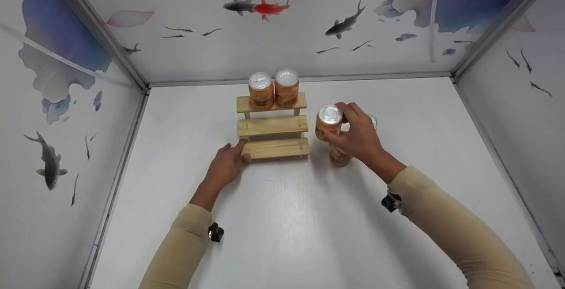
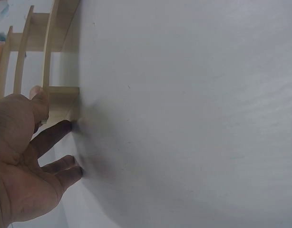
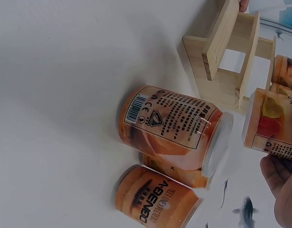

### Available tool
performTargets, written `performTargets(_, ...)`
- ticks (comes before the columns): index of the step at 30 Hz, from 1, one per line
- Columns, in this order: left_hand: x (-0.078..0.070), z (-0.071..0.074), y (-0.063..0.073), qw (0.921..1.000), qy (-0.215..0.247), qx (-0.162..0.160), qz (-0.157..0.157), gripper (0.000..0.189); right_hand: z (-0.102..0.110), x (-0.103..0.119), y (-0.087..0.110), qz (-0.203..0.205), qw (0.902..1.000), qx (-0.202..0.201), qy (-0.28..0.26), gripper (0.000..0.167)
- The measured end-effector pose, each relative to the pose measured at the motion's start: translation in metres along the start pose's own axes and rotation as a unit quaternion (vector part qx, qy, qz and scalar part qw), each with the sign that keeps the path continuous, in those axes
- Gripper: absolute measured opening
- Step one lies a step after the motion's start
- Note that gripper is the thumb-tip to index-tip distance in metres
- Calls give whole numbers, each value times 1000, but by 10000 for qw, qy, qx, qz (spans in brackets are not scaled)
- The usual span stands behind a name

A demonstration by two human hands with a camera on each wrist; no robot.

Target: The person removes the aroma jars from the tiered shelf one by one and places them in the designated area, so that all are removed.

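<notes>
At the near left corner of the wooden rack [image 1: 273, 125], my left hand [image 1: 227, 164] reaches in low, thumb and fingers partly spread about the end of the lowest step, keeping light hold of it. The rack stands toward the far edge of the desk [image 1: 273, 227], near its middle. My right hand [image 1: 362, 132] comes in from the right, wrist bent inward, fingers and thumb curled round an orange can [image 1: 328, 122]. I hold this can upright and raised off the desk, just beyond the rack's right end. Two top-step cans [image 1: 261, 91] stand side by side on the rack's highest step. Three desk cans [image 3: 170, 128] stand grouped right of the rack.

Visibility: from the head, my right hand and the raised can cover most of the desk group; one lid shows beyond my knuckles. My fingertips behind the raised can are hidden. The right wrist view cuts off that can and most of my hand at its edge. The left wrist view gives the top-step cans only as an orange sliver; my exact finger contact is hard to make out.
</notes>
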State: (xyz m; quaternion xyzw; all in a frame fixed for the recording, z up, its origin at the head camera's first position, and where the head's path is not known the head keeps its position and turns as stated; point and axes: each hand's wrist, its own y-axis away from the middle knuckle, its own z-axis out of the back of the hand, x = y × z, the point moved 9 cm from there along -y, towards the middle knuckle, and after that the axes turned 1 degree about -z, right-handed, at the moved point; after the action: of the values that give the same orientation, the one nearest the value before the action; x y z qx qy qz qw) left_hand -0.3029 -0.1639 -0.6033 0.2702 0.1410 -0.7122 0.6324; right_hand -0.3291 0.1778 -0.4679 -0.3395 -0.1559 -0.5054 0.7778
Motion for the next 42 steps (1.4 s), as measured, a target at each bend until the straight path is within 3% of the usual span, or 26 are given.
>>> performTargets(11,1,-1,-1,10000,-10,-26,-76,66,14,-12,6,-84,9997,-183,142,68)
performTargets(26,6,-3,1,9991,367,51,210,67,32,-30,18,-180,9990,-403,91,68)
performTargets(42,10,-5,-1,9984,381,75,407,61,43,-43,29,-155,9980,-594,130,67)
